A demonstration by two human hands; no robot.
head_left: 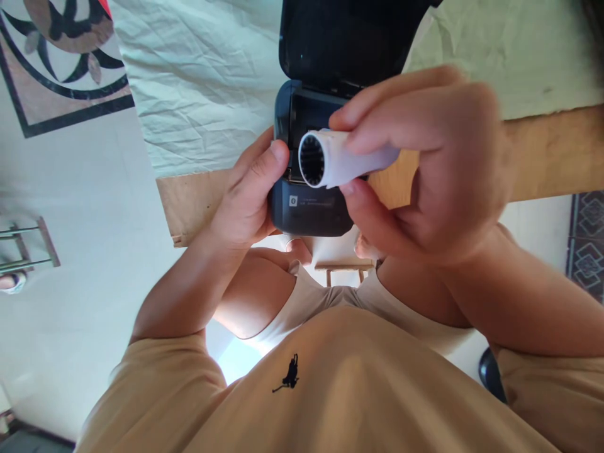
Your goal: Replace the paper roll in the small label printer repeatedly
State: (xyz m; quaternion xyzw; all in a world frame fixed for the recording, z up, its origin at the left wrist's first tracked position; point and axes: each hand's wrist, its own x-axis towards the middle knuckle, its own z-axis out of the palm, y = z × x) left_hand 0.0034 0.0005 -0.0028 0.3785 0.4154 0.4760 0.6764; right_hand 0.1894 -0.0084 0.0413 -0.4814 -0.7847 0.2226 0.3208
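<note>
A small dark device [311,214] with its black lid [344,44] swung up stands at the middle, near the table's edge. My left hand [257,185] grips its left side, thumb on the rim. Above the device's inner compartment, my right hand [425,157] pinches a white paper roll [346,157] between thumb and fingers. The roll lies on its side with its round end turned to the left, showing a dark, ridged core. Part of the compartment is hidden behind the roll and the fingers.
A pale green cloth [202,75] covers the table, whose wooden edge [552,151] is bare along the front. Below are my legs and a small wooden stool [344,268]. A metal rack [28,245] and someone's foot [9,282] show at the far left.
</note>
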